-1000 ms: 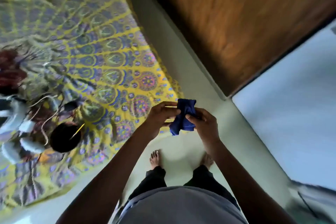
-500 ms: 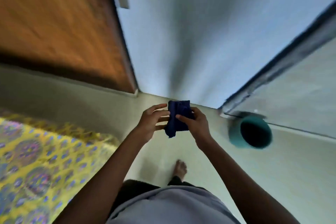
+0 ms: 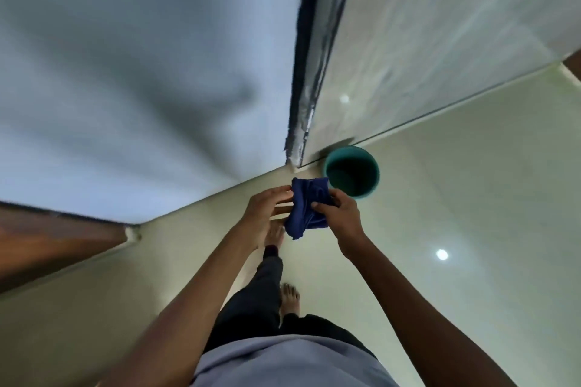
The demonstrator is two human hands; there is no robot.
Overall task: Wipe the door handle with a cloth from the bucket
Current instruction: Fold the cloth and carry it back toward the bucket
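A folded dark blue cloth [image 3: 306,207] is held in front of me between both hands. My left hand [image 3: 267,210] grips its left edge with the fingers around it. My right hand [image 3: 341,214] pinches its right side with thumb and fingers. A teal bucket [image 3: 374,166] stands on the floor just beyond my right hand, against the wall; its inside looks dark. No door handle is in view.
A pale blue wall [image 3: 125,72] fills the upper left and a grey marbled panel [image 3: 440,25] the upper right, with a dark frame strip [image 3: 306,72] between them. A brown wooden door [image 3: 47,239] shows at the left. My bare feet stand on the glossy pale floor [image 3: 471,229].
The view has swung to the right: the patterned bedspread left the frame, the wooden door moved to the far left and the bucket came closer. Both hands keep hold of the cloth.
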